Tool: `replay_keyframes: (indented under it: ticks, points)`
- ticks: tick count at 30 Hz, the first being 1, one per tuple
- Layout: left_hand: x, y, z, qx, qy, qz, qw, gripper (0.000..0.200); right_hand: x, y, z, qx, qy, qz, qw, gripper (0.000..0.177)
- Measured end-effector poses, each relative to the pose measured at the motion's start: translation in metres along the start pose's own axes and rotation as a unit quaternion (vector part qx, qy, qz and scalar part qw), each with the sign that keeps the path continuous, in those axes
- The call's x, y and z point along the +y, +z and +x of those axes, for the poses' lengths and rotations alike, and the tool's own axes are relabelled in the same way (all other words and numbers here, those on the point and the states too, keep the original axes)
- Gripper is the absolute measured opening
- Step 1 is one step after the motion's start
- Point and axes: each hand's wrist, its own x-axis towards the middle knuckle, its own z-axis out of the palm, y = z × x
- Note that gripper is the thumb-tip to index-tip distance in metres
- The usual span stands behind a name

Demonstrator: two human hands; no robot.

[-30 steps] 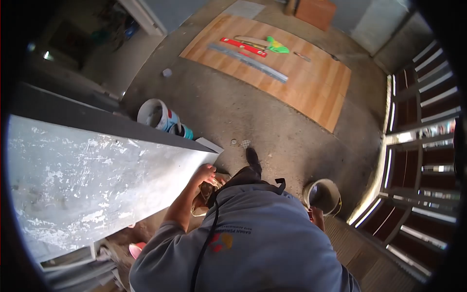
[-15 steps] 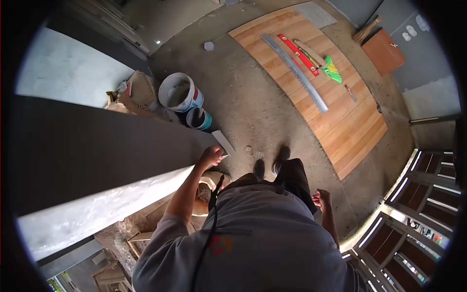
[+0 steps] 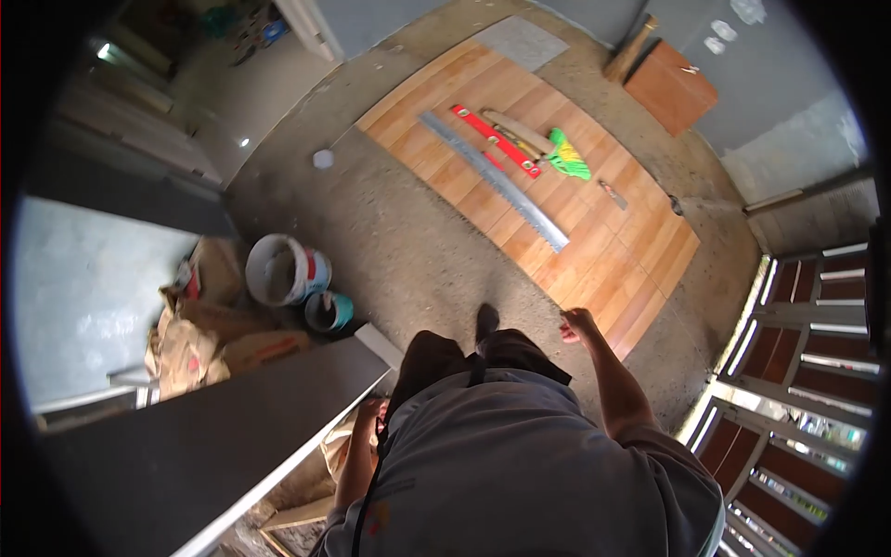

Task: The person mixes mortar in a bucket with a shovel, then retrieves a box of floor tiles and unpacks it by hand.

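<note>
My right hand [image 3: 577,325] hangs loosely with its fingers slightly curled and apart, holding nothing. In view it lies by the near edge of the wood-look tiled floor [image 3: 506,223]. My left hand [image 3: 374,409] is low at my left side, beside the end of the grey wall [image 3: 278,408]; its fingers are partly hidden. On the tiles lie a notched metal straightedge [image 3: 497,183], a red spirit level [image 3: 497,141], a long wooden-handled tool [image 3: 517,130], a green-and-yellow cloth or glove [image 3: 567,155] and a small trowel-like tool [image 3: 613,194].
A large white bucket [image 3: 278,269] and a smaller teal-rimmed bucket [image 3: 329,312] stand on the left, near crumpled paper sacks [image 3: 190,343]. A brown board [image 3: 672,86] and a broom [image 3: 633,48] lean at the far wall. Slatted gates [image 3: 789,371] line the right.
My view and body have turned and moved forward. The left hand has dropped back from the wall's end to my side, and the right hand has swung forward toward the tiles.
</note>
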Motion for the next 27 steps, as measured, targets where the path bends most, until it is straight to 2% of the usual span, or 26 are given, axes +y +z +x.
replay_keyframes:
  ticks: [3, 6, 9, 12, 15, 19, 21, 25, 27]
  points:
    - [0.038, 0.013, 0.005, -0.014, 0.081, -0.01, 0.997, 0.018, -0.057, -0.019, 0.02, 0.01, -0.029, 0.012, 0.999, 0.03]
    - [0.125, 0.04, -0.045, 0.031, 0.061, 0.094, 0.993, 0.028, -0.094, -0.027, 0.032, 0.02, -0.057, 0.028, 0.998, 0.03]
    - [0.16, 0.043, -0.034, 0.016, 0.058, 0.064, 0.996, 0.039, -0.111, -0.028, 0.035, 0.017, -0.061, 0.035, 0.997, 0.027]
    - [0.189, 0.045, -0.028, 0.009, 0.054, 0.064, 0.996, 0.041, -0.1, -0.024, 0.04, 0.024, -0.026, 0.036, 0.999, 0.026]
    - [0.206, 0.044, -0.017, 0.003, 0.051, 0.078, 0.996, 0.039, -0.081, -0.015, 0.026, 0.035, 0.005, 0.028, 0.999, 0.026]
    - [0.199, 0.027, 0.023, -0.007, 0.063, 0.13, 0.99, 0.034, -0.04, 0.001, 0.025, 0.05, 0.067, 0.065, 0.994, 0.026]
    - [0.182, -0.003, 0.069, -0.052, 0.156, 0.22, 0.962, 0.029, -0.032, 0.01, 0.017, 0.057, 0.089, 0.062, 0.992, 0.028]
    - [0.207, -0.021, 0.089, -0.009, 0.138, 0.153, 0.978, 0.033, -0.039, 0.035, 0.025, 0.059, 0.116, 0.064, 0.99, 0.022]
    - [0.201, -0.037, 0.112, 0.022, 0.119, 0.056, 0.991, 0.035, -0.065, 0.046, 0.027, 0.059, 0.075, 0.071, 0.993, 0.023]
